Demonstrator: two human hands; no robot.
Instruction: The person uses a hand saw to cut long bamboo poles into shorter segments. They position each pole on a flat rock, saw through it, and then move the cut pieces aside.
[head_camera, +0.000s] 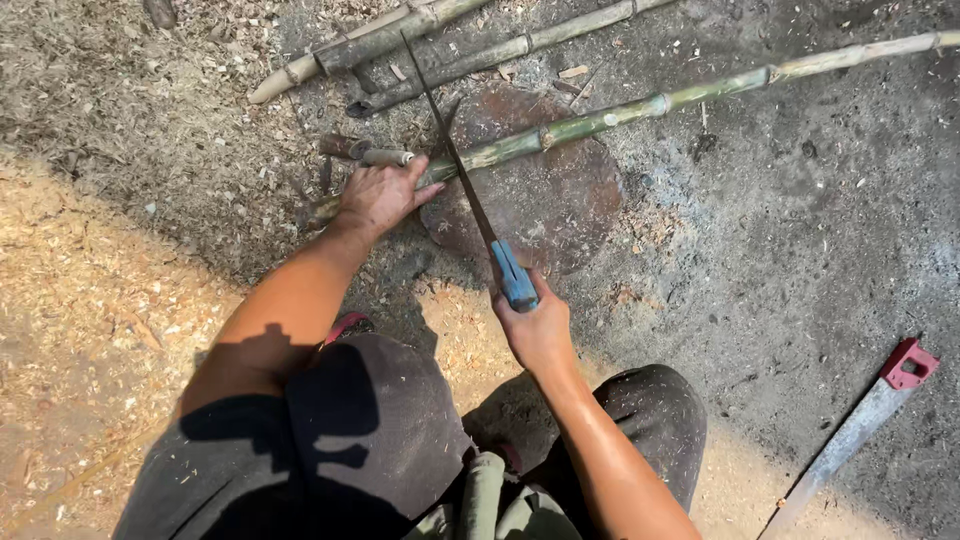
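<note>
Head view: long green bamboo pole (600, 120), knotted and round, lying slantwise across a flat rusty-brown stone (560, 200) on dark dusty ground (780, 250). Two drier, paler poles (440, 45) beyond it; pale sawdust (90, 300) heaped toward the left. Left hand (378, 195) pressed flat, fingers spread, on the pole's near end. Right hand (535, 330) clamped on the blue handle of a thin saw (470, 190), blade crossing the pole. Red-handled saw (860, 425) lying well apart, lower right.
</note>
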